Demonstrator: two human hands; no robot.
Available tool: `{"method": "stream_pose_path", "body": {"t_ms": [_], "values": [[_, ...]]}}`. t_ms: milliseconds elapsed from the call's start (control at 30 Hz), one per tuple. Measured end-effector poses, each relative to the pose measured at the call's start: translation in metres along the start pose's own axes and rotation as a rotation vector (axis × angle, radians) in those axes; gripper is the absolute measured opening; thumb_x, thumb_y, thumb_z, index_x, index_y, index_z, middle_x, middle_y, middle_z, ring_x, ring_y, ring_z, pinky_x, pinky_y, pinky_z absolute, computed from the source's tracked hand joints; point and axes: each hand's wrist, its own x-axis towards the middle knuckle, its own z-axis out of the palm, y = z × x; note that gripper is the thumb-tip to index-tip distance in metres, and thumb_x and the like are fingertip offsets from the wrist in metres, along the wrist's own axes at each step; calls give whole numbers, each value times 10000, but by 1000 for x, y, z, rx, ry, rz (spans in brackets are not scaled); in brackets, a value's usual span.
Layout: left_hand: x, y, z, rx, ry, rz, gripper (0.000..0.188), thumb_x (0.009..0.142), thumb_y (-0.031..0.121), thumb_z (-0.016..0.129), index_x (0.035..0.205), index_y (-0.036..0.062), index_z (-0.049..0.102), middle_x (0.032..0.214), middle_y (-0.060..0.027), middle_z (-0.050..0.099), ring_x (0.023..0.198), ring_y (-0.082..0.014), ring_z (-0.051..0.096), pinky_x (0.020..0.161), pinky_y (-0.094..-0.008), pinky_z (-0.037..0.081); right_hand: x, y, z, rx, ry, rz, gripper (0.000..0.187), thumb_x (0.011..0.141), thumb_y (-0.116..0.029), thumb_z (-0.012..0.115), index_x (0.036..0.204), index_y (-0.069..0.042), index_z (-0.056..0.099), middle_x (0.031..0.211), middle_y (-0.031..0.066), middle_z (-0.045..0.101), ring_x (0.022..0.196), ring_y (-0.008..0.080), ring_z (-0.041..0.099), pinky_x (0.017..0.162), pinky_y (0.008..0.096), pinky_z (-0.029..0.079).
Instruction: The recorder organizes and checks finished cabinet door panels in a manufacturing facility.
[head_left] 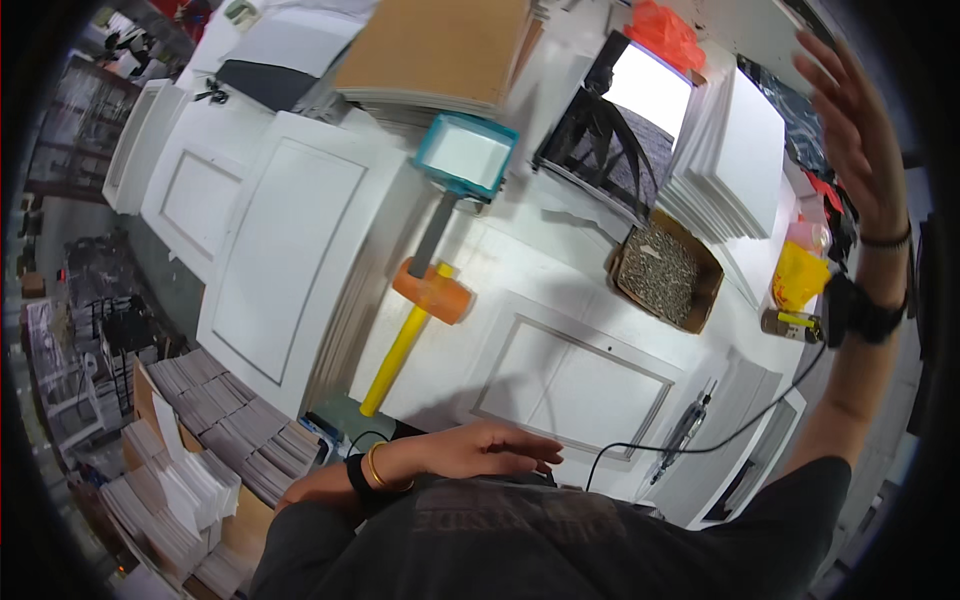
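My left hand (pixel 490 447) is held close to my body with its fingers stretched out and nothing in them. It is nearest to a white framed door panel (pixel 590 345) lying on the work surface. My right hand (pixel 845 130) is raised at the far right, fingers apart and holding nothing, beyond a stack of white boards (pixel 735 150). A mallet (pixel 440 292) with an orange head and yellow handle lies left of the panel. A teal-rimmed tool with a grey handle (pixel 432 235) sits behind it. Right of the panel lies a slim power screwdriver (pixel 685 430) with a black cable.
A cardboard box of screws (pixel 660 270) stands behind the panel. Further back is a dark-edged flat thing (pixel 615 125) with a bright white area. White door panels (pixel 290 250) lie stacked at left, brown-topped boards (pixel 435 50) behind. A yellow bag (pixel 800 275) is at right.
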Motion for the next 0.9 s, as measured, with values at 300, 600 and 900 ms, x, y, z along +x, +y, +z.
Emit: {"method": "stream_pose_path", "body": {"t_ms": [300, 600, 900], "values": [[-132, -28, 16, 95, -83, 222, 426, 865, 92, 476, 1264, -19, 378, 1198, -145, 499, 1131, -214, 463, 959, -319, 348, -62, 15, 270, -263, 327, 88, 450, 890, -368, 432, 979, 64, 345, 632, 216, 558, 318, 191, 503, 291, 219, 414], [-320, -81, 29, 65, 98, 571, 466, 848, 157, 532, 1239, -51, 387, 1150, -176, 515, 1106, -239, 478, 947, -333, 355, -27, 64, 470, 213, -192, 248, 481, 750, -70, 649, 1073, 212, 432, 954, 348, 543, 782, 339, 627, 632, 333, 540], [-477, -159, 51, -14, 715, 908, 255, 858, 203, 535, 961, -29, 520, 786, -128, 599, 772, -213, 587, 832, -359, 423, 115, 194, 613, -153, -388, 279, 383, 843, -166, 551, 1193, -34, 469, 960, 103, 603, 699, 91, 596, 584, 188, 480]]}}
